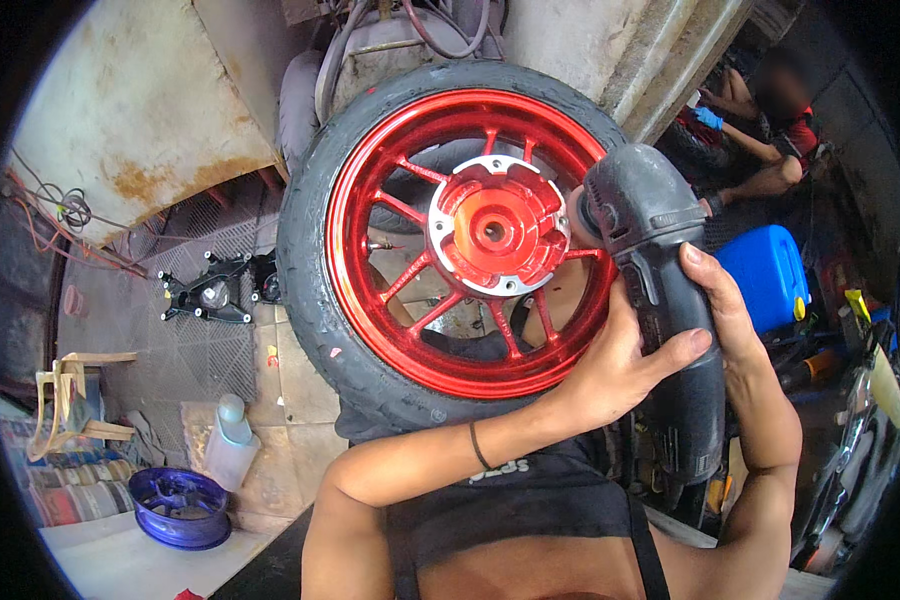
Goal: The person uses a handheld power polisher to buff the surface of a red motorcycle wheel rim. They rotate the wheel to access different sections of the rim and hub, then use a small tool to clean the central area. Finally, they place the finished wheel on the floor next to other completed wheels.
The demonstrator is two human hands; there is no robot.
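Observation:
A black angle grinder or polisher (671, 300) is held between both my hands. My left hand (611, 364) wraps its body from the left, thumb lying across the top. On the other side, my right hand (724, 304) grips the housing near the gear head. The tool's round pad (583, 217) sits at the right edge of the hub (493, 229); the head partly hides whether they touch. The hub has a bare silver rim and belongs to a glossy red spoked motorcycle wheel (412, 382). A black tyre (307, 315) is mounted on that wheel, which stands before my lap.
A metal tank (397, 56) with hoses stands behind the tyre. Left lie black metal parts (210, 292), a plastic bottle (231, 442) and a purple wheel rim (180, 510). Right is a blue jerrycan (765, 277). Another person wearing a blue glove (709, 118) sits at upper right.

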